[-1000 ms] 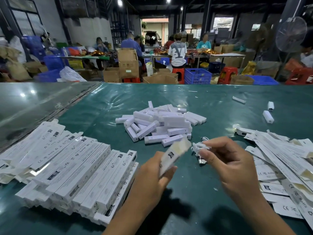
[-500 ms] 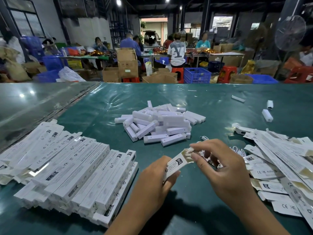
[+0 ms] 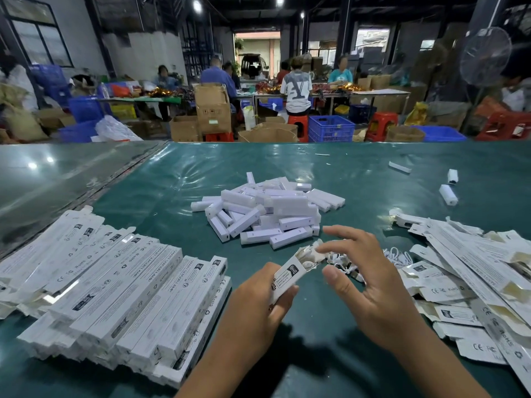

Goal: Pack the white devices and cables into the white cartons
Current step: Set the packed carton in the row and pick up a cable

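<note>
Green plastic sheeting (image 3: 373,179) covers the packing table in a busy warehouse. At its near edge the left hand (image 3: 253,300) grips an open white carton (image 3: 288,275), mouth tilted up and to the right. The right hand (image 3: 370,285) hovers at that mouth, fingers loosely spread, one fingertip seemingly pressing a coiled white cable (image 3: 311,255) inside, though blur hides the contact. More cables (image 3: 398,255) lie just beyond it, white devices (image 3: 267,211) are heaped farther back, filled cartons (image 3: 115,285) are stacked left and flat cartons (image 3: 474,271) right. A springy cable could pop back out or snag the flap.
</note>
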`<state>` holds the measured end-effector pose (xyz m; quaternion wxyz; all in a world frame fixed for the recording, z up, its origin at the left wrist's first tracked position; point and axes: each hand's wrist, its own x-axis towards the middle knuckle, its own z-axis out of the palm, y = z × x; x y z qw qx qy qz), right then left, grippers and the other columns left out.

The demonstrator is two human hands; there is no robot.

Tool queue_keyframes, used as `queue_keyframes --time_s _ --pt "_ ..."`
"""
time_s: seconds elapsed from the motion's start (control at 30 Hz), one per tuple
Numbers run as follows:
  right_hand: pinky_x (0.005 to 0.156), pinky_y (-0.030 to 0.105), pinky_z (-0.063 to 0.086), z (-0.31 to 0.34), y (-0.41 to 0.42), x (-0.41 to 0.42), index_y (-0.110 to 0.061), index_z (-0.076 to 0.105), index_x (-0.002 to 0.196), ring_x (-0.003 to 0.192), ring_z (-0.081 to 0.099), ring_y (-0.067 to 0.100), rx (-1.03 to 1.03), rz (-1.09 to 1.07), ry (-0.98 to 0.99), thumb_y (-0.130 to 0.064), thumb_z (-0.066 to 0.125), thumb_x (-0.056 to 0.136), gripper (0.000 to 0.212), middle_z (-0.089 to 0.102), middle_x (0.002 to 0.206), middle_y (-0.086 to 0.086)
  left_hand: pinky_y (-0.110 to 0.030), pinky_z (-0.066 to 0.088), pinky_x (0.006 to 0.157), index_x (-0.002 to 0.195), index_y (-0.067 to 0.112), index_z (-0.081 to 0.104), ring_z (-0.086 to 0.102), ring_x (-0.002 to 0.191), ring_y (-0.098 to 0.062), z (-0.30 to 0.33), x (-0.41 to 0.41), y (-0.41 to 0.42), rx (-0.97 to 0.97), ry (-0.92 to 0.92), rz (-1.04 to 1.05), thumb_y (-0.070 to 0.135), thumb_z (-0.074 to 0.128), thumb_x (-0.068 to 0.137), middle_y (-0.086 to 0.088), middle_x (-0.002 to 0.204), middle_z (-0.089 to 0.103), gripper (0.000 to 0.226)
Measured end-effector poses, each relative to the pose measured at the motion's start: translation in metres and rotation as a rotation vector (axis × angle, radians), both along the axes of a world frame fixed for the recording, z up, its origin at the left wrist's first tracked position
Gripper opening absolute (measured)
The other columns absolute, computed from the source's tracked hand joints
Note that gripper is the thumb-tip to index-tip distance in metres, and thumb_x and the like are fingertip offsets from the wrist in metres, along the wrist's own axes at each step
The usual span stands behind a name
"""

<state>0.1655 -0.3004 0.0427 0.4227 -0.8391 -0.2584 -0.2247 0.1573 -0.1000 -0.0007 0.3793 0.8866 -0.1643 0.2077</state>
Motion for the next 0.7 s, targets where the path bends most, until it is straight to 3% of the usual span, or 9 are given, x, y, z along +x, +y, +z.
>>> queue_keyframes --time_s 0.1,0.3,0.4,0.53,0.7 --pt "0.109 0.014 0.029 0.000 0.003 -0.001 -0.034 0.066 0.118 0.137 0.043 0.007 0.008 0.017 -0.004 -0.051 0.049 0.094 0.035 0.051 0.140 -0.017 -0.012 0.033 0.057 0.103 0.022 0.060 0.049 0.064 0.000 0.000 0.000 0.000 0.006 -0.003 0.007 0.044 0.059 0.097 0.017 0.067 0.047 0.022" --pt "0.108 0.020 0.036 -0.005 0.008 -0.001 -0.018 0.072 0.109 0.130 0.051 0.010 0.011 -0.021 -0.178 -0.052 0.046 0.100 0.044 0.058 0.132 -0.011 -0.015 0.036 0.061 0.105 0.023 0.061 0.048 0.067 -0.001 0.001 -0.002 -0.001 0.007 -0.007 -0.026 0.037 0.063 0.098 0.020 0.076 0.051 0.016" --pt "0.109 0.019 0.034 -0.006 0.011 -0.002 -0.022 0.074 0.105 0.133 0.048 0.011 0.002 -0.007 -0.119 -0.049 0.049 0.097 0.038 0.057 0.135 -0.009 -0.015 0.036 0.060 0.103 0.020 0.060 0.049 0.067 -0.003 0.002 -0.002 -0.001 -0.009 -0.007 -0.018 0.036 0.064 0.098 0.018 0.074 0.051 0.016" --pt "0.110 0.010 0.025 -0.011 0.017 -0.004 -0.037 0.066 0.115 0.142 0.037 0.006 -0.003 0.059 0.039 -0.056 0.048 0.093 0.034 0.047 0.146 -0.015 -0.016 0.035 0.059 0.106 0.021 0.062 0.049 0.064 -0.004 0.003 -0.001 0.001 -0.055 0.013 -0.019 0.037 0.063 0.098 0.015 0.072 0.054 0.019" --pt "0.112 0.018 0.029 -0.008 0.014 -0.004 -0.032 0.065 0.120 0.140 0.042 0.013 0.067 0.035 -0.022 -0.050 0.049 0.095 0.034 0.052 0.143 -0.011 -0.016 0.036 0.058 0.105 0.020 0.061 0.051 0.065 -0.006 0.004 -0.002 -0.002 -0.035 0.008 -0.008 0.041 0.063 0.097 0.014 0.073 0.055 0.022"
